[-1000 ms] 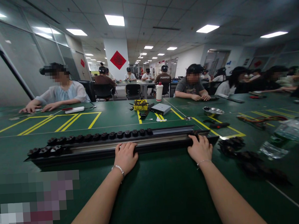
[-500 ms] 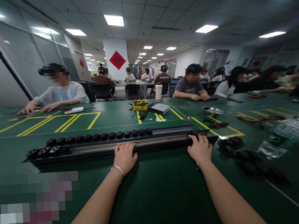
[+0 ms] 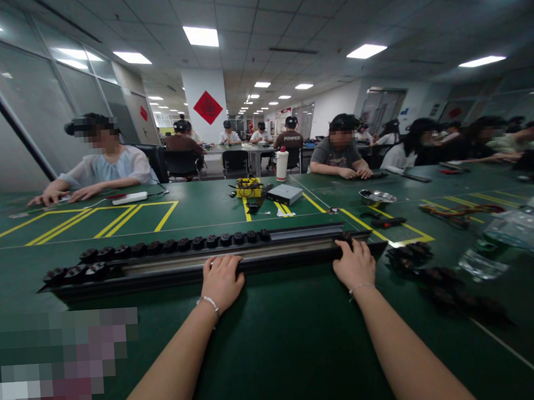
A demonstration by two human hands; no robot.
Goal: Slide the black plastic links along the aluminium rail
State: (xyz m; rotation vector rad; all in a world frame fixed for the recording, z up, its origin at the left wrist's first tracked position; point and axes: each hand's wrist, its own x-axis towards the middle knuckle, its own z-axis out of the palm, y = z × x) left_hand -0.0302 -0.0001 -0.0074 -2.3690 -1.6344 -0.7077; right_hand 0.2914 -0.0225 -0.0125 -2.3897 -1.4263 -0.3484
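Note:
Two long black rails lie side by side across the green table [image 3: 276,344]. The near rail [image 3: 163,273] carries a few black round parts at its left end. The far rail [image 3: 296,233] holds a row of several black round parts [image 3: 174,245]. My left hand [image 3: 222,281] rests on the near rail's middle, fingers curled over its top edge. My right hand [image 3: 355,264] grips the same rail near its right end, fingers bent over it.
A pile of loose black parts [image 3: 439,283] lies right of the rails, with clear plastic bags [image 3: 517,230] beyond. A metal bowl [image 3: 378,197], a grey box [image 3: 285,193] and a yellow item [image 3: 250,187] sit further back. Other people work at the table's far side.
Both hands stay on the near rail. The view has drifted slightly; nothing else has visibly moved.

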